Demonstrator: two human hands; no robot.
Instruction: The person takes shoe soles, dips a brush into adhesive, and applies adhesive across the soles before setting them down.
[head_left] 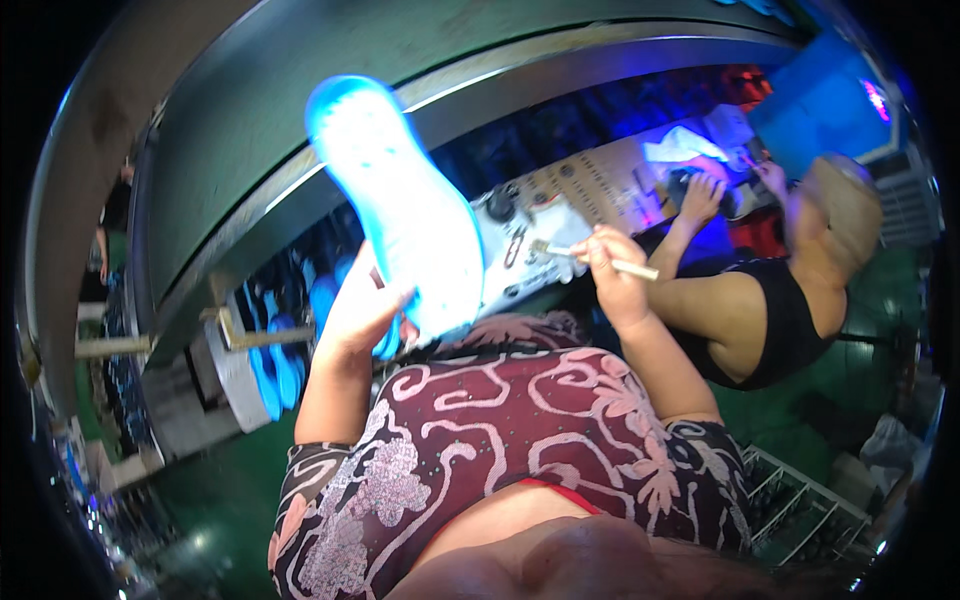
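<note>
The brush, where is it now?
In the head view, the brush is right of centre, gripped in the right hand, beside the glowing shoe sole.

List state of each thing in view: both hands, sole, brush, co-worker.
left hand: closed on the shoe sole, holding it up
shoe sole: raised, tilted, glowing blue-white
right hand: gripping the brush
brush: held roughly level, clear of the sole
co-worker: hands down on the workbench

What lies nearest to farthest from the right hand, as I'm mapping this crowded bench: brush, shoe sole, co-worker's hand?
1. Brush, held in the right hand.
2. Shoe sole, to its left, in the left hand.
3. Co-worker's hand, upper right; nearly as close.
</note>
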